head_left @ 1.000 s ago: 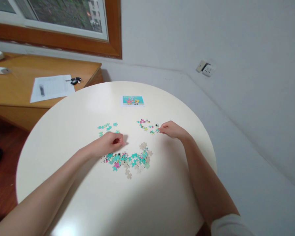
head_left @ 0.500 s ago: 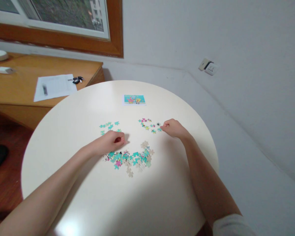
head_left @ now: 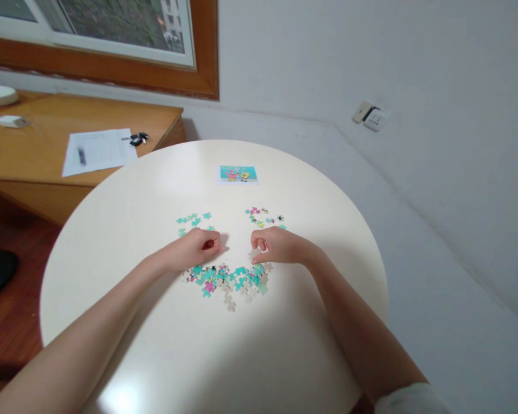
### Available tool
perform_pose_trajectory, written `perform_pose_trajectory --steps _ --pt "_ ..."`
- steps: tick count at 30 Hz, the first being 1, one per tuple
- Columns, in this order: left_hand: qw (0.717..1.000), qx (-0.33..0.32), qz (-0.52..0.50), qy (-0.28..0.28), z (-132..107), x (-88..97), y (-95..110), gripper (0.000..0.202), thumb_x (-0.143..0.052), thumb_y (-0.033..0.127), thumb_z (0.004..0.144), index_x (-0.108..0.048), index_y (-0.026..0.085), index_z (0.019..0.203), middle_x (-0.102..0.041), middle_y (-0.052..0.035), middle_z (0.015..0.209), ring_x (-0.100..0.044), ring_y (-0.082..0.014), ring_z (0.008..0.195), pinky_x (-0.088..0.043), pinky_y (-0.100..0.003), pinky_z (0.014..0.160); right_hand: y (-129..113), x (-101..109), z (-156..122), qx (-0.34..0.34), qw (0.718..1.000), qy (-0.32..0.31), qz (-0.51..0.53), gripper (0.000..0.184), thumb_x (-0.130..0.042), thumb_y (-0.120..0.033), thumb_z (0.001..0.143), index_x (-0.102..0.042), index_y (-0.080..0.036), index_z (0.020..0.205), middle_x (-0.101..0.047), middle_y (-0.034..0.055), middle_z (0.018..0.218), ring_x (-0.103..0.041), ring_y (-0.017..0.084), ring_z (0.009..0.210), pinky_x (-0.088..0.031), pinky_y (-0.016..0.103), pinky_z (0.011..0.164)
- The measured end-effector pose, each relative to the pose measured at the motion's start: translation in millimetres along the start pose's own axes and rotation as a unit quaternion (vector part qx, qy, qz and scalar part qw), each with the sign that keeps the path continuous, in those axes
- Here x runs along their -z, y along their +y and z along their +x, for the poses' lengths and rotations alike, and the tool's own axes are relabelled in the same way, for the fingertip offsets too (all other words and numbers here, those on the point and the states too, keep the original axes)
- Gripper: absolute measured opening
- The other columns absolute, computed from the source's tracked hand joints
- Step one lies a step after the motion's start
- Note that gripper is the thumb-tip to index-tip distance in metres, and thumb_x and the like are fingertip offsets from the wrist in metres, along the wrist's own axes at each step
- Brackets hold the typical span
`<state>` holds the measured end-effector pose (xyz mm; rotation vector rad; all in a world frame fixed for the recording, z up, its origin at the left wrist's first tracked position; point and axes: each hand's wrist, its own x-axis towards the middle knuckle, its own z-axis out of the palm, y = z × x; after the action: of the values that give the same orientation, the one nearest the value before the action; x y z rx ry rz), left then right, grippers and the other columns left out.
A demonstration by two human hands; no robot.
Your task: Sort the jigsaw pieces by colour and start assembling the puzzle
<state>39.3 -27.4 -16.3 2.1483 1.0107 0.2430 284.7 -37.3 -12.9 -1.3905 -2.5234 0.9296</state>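
Observation:
A heap of loose jigsaw puzzle pieces, teal, pink and grey-backed, lies spread on the round white table. At the heap's upper left edge rests my left hand, its fingers curled closed; whatever they hold, if anything, is hidden. My right hand hovers over the heap's upper right edge, thumb and fingers apart with nothing seen between them. Beyond the left hand sits a small group of teal pieces. Another group of pink, yellow and teal pieces lies beyond the right hand, which partly covers it.
A picture card with cartoon figures lies at the table's far side. To the left, a wooden desk bears a paper sheet, keys and a white box. A wall with a socket stands at right.
My right hand has moved left and nearer, from the right-hand group of pieces to the heap, and its fingers have parted. My left hand stays where it was.

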Motion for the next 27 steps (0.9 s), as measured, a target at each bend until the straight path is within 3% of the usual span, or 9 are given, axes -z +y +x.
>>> perform_pose_trajectory --steps 10,20,27 --pt "1.000 0.001 -0.004 0.003 -0.6 -0.2 2.3 0.029 -0.045 0.039 0.082 -0.040 0.019 0.061 -0.037 0.0055 0.051 -0.030 -0.0076 0.049 -0.026 -0.020 0.048 -13.4 1.1 -2.4 -0.023 0.998 -0.003 -0.066 0.020 -0.074 -0.023 0.069 -0.061 -0.016 0.081 -0.059 0.0001 0.072 -0.051 0.013 0.065 -0.032 0.023 0.060" --pt "1.000 -0.007 -0.012 0.011 0.0 -1.8 -0.2 0.028 -0.046 0.037 0.081 -0.041 0.019 0.061 -0.036 0.0060 0.050 -0.030 -0.0074 0.049 -0.025 -0.020 0.048 -7.8 -1.7 0.1 -0.012 0.999 0.010 -0.033 0.011 -0.066 -0.014 0.073 -0.062 -0.016 0.083 -0.059 -0.0010 0.066 -0.053 0.012 0.061 -0.035 0.023 0.060" --pt "1.000 -0.001 -0.004 0.007 0.2 -1.2 0.0 0.028 -0.044 0.038 0.081 -0.041 0.019 0.061 -0.038 0.0056 0.051 -0.031 -0.0080 0.049 -0.026 -0.021 0.049 -4.1 -1.9 1.1 -0.018 1.000 0.001 0.016 0.013 -0.071 -0.015 0.070 -0.063 -0.015 0.081 -0.059 -0.0021 0.065 -0.054 0.011 0.059 -0.038 0.023 0.060"
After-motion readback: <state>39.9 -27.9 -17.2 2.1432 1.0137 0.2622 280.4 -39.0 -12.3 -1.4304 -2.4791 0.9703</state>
